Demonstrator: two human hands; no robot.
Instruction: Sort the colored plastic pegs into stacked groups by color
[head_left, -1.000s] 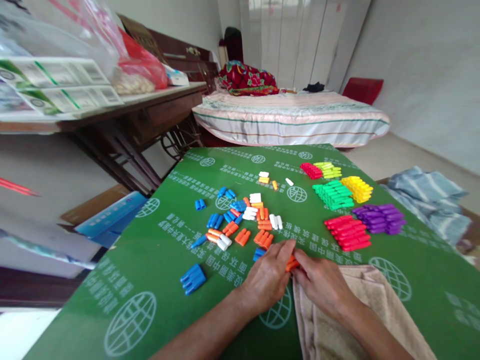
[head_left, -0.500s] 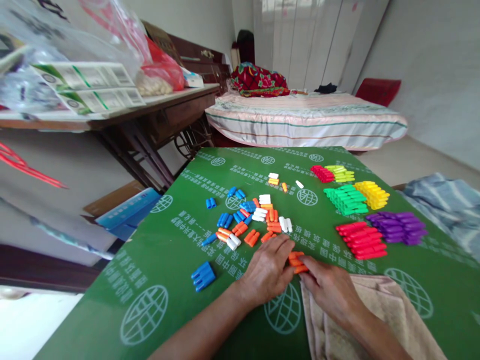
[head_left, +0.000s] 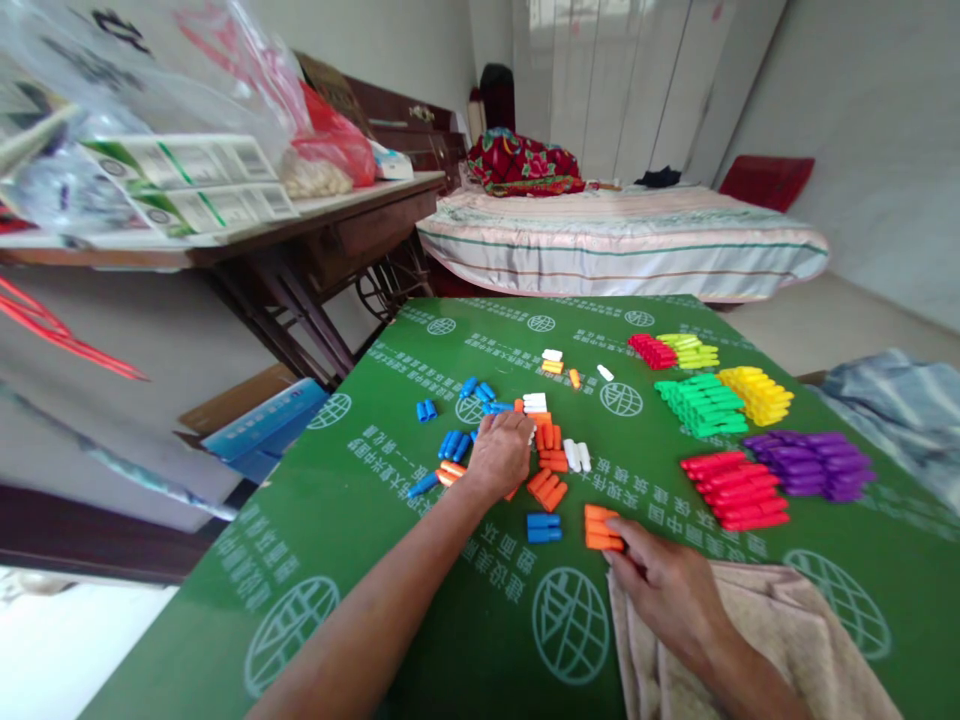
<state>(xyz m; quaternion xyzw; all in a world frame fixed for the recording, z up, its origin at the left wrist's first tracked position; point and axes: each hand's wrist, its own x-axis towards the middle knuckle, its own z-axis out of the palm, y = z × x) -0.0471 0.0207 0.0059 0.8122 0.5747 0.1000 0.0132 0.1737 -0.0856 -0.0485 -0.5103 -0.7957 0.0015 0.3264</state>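
Observation:
My right hand [head_left: 664,580] pinches a small block of orange plastic caps [head_left: 602,527] between thumb and fingers, low over the green table [head_left: 472,640]. Just left of it lies a pair of blue caps [head_left: 544,527]. My left hand [head_left: 501,450] is farther forward, over the mixed pile, its fingers bent down together; what is under the fingertips is hidden. Around it lie orange caps [head_left: 547,490], white caps [head_left: 577,455], more blue caps [head_left: 454,445] and white caps [head_left: 535,402] behind the fingers.
Sorted stacks stand at the right: red pieces [head_left: 735,490], purple pieces [head_left: 810,462], green pieces [head_left: 701,405], yellow pieces [head_left: 756,395]. A folded beige cloth [head_left: 765,630] lies under my right forearm. A cluttered sewing table [head_left: 360,205] is at left, a bed [head_left: 622,235] beyond.
My left hand has moved from beside the right hand forward and left onto the pile, uncovering the blue pair. The blue block at left no longer shows; my forearm crosses there.

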